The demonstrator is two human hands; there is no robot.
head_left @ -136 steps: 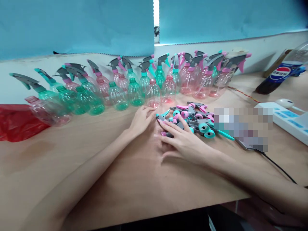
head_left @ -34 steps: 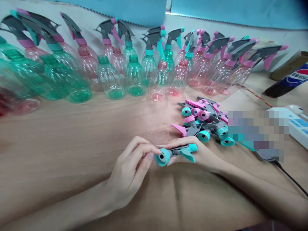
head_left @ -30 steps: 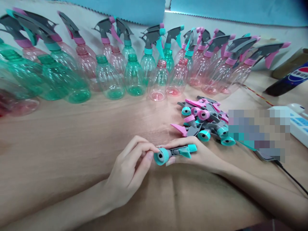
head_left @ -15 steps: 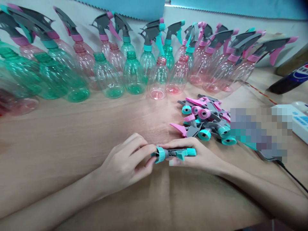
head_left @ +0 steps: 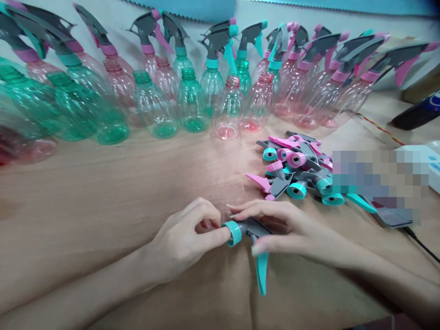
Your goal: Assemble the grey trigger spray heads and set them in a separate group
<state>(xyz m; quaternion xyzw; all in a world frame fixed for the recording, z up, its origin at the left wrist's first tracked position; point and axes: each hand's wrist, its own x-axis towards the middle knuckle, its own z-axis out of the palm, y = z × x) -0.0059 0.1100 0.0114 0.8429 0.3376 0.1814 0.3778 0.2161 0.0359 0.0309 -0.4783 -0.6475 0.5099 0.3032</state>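
A grey trigger sprayer head with a teal collar and teal trigger lies sideways between my two hands, above the near part of the table. My right hand grips its grey body, thumb by the trigger and fingers over the top. At the collar's open end is my left hand, its fingers curled and the thumb pressed to the collar's mouth; anything small in those fingertips is hidden. Just beyond my right hand lies a heap of loose sprayer heads in grey, pink and teal.
Green and pink clear bottles line the back, several with sprayer heads fitted and others with open necks. On the right are a blurred-out patch over a phone-like device with a black cable, a white power strip and a dark bottle.
The sprayer head has rolled in my hands, so its trigger now points toward me instead of facing up. My left fingers have curled in, the thumb staying at the collar.
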